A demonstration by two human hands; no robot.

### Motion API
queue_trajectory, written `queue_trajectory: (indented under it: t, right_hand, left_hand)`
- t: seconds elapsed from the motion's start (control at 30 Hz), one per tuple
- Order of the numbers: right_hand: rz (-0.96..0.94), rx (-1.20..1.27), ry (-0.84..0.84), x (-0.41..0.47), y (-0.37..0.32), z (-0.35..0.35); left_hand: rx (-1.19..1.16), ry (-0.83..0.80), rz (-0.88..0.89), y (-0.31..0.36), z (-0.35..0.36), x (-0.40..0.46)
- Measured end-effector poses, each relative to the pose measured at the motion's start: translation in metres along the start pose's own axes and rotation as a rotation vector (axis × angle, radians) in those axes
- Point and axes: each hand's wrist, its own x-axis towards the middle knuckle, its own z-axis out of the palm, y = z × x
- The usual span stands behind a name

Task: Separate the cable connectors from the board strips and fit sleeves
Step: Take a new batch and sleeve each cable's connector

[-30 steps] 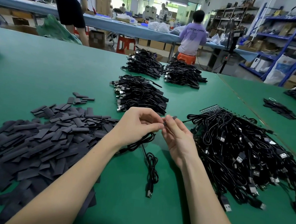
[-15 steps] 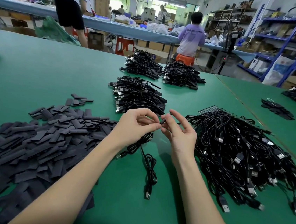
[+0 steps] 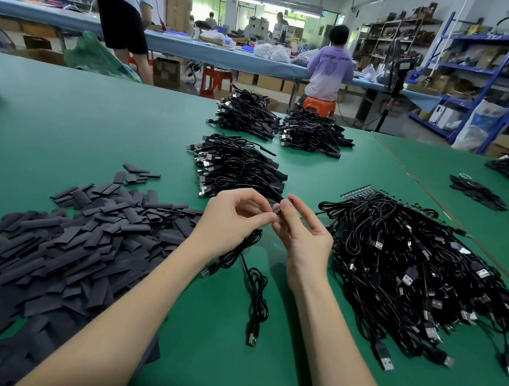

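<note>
Pinching a small black sleeve (image 3: pixel 277 210) between them, the left hand (image 3: pixel 233 222) and right hand (image 3: pixel 305 239) hold a thin black cable (image 3: pixel 256 284) dangling onto the green bench (image 3: pixel 66 116).

Left forearm (image 3: pixel 127 314): bare from the lower edge of the view to the wrist, no sleeve showing.
Right forearm (image 3: pixel 343 350): bare as well, no cuff or sleeve in sight.
Left hand (image 3: pixel 231 222): ungloved, no ring visible.
Right hand (image 3: pixel 306 239): ungloved, nails short and plain.
Wrists: no watch, band or strap on either one.
Clothing: none visible on the arms; the rest of the body is out of view.
</note>
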Motion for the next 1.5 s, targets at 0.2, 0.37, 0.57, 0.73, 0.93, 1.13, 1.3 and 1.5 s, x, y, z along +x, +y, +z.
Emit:
queue_trajectory:
  t: [0.2, 0.37, 0.57, 0.73, 0.93, 1.13, 1.3, 1.5]
  right_hand:
    - [0.011, 0.174, 0.139, 0.006, -0.007, -0.005]
    - [0.099, 0.077, 0.119, 0.009, -0.011, -0.004]
    - [-0.035, -0.976, -0.017, 0.002, 0.003, -0.003]
    - [-0.097, -1.452, -0.16, -0.007, 0.009, 0.007]
    - [-0.039, -1.391, -0.152, -0.005, 0.004, 0.006]
    - [-0.012, -0.95, -0.054, 0.002, -0.005, 0.002]
    - [0.013, -0.747, -0.09, 0.0, -0.017, 0.006]
    - [0.059, -1.006, -0.212, 0.0, -0.057, 0.013]
  left_hand:
    - [0.351, -0.262, -0.129, 0.001, -0.027, 0.004]
    - [0.434, -0.018, 0.033, 0.007, -0.038, 0.016]
    - [0.685, 0.111, 0.212, 0.02, -0.045, 0.092]
    - [0.915, 0.018, 0.146, 0.009, -0.043, 0.143]
    - [0.873, 0.078, 0.146, -0.006, -0.039, 0.122]
    - [0.338, 0.345, -0.042, 0.0, -0.01, 0.04]
    - [-0.37, 0.147, -0.465, -0.006, 0.018, 0.001]
    - [-0.634, 0.201, -0.494, -0.003, 0.024, -0.006]
